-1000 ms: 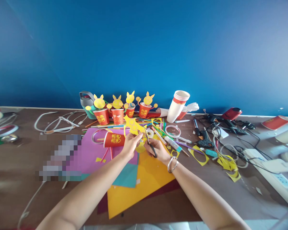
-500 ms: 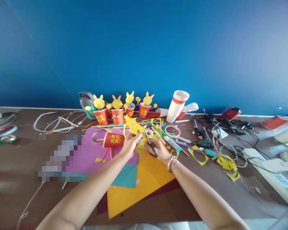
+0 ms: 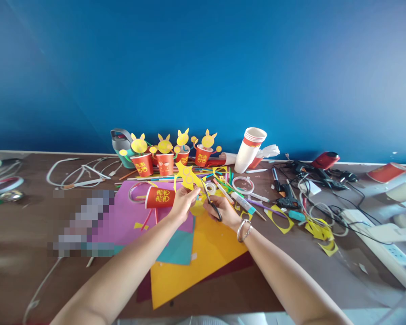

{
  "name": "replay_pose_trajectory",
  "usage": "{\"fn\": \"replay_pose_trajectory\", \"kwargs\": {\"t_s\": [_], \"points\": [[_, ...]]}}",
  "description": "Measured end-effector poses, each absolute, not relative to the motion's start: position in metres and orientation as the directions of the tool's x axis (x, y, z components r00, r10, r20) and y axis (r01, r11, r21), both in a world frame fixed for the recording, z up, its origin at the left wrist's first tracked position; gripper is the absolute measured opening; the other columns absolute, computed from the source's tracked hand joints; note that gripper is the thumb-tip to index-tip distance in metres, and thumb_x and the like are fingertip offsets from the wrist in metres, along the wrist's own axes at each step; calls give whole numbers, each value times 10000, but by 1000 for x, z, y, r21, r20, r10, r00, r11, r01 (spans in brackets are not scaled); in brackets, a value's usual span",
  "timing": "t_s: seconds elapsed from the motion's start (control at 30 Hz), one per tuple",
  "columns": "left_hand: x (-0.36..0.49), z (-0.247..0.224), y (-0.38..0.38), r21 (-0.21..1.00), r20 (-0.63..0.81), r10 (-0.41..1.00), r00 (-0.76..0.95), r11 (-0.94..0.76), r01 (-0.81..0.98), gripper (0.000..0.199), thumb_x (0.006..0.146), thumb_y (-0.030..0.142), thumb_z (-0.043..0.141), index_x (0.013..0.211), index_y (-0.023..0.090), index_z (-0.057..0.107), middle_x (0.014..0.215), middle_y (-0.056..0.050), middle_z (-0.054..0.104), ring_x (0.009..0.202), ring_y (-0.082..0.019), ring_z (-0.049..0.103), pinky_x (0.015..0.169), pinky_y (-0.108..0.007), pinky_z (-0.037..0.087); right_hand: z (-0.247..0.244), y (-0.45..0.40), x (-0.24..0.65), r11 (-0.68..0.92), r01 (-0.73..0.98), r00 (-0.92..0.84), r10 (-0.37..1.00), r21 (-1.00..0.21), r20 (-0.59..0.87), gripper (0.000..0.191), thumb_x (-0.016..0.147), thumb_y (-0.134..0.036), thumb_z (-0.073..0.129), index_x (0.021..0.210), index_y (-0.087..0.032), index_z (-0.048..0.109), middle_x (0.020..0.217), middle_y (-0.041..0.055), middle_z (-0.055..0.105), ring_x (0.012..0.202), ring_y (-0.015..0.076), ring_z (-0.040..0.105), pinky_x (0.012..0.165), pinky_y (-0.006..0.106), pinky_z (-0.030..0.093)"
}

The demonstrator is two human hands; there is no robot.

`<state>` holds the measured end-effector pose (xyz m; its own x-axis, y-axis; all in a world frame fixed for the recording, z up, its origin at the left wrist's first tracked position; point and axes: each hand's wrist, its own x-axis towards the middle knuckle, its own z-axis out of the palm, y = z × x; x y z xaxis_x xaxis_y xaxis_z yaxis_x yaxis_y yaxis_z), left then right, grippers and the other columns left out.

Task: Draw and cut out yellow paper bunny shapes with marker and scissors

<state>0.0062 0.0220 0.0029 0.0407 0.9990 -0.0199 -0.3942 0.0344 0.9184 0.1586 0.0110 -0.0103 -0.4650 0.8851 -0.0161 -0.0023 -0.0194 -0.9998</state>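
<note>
Above the purple sheet (image 3: 122,205) and orange sheet (image 3: 203,257) on the desk (image 3: 240,289), left hand (image 3: 185,203) pinches yellow cutout (image 3: 188,177); cutout sticks up past its fingertips. Right hand (image 3: 223,211) grips scissors (image 3: 214,207), blades at cutout's right edge. Red cup (image 3: 159,197) lies just left of left hand.

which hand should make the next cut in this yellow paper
Probably the right hand: it already holds the scissors, blades at the edge of the yellow paper, which the left hand grips.
</note>
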Motion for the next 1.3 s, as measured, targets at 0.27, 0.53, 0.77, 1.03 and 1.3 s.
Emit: {"fn": "replay_pose_trajectory", "kwargs": {"t_s": [0.27,0.53,0.77,1.03,1.3], "points": [[6,6,22,919,-51,998,34,60,-389,319,625,366,743,639,149,509,427,109,295,386,-14,181,432,-217,90,-12,13,160,-1,21,-471,882,-1000,-11,250,758,-376,655,708,-178,511,408,-86,425,320,50,348,334,170,263],[5,5,23,914,-74,996,46,86,-396,316,622,351,746,621,153,500,415,116,265,382,-12,174,424,-210,106,-10,14,163,11,46,-478,878,-999,-12,255,761,-382,648,695,-179,510,411,-81,422,323,56,361,338,177,260],[4,3,25,918,-68,996,54,83,-388,324,630,354,740,614,155,484,417,112,258,379,-9,175,420,-208,99,-9,15,165,15,56,-496,868,-998,-15,236,771,-359,625,685,-175,504,412,-84,419,329,51,354,349,175,257],[2,2,25,919,-83,994,65,102,-380,328,624,339,734,613,159,460,413,112,258,371,-7,179,412,-214,75,-5,16,168,9,115,-495,867,-993,-49,244,743,-363,627,661,-175,496,407,-79,413,328,55,348,337,184,247],[1,5,25,919,-102,992,77,123,-373,349,611,353,733,596,164,440,404,115,258,359,-5,178,409,-215,69,-1,17,171,21,163,-513,856,-986,-67,262,740,-390,629,644,-187,493,403,-72,404,338,61,324,342,206,220]]}}
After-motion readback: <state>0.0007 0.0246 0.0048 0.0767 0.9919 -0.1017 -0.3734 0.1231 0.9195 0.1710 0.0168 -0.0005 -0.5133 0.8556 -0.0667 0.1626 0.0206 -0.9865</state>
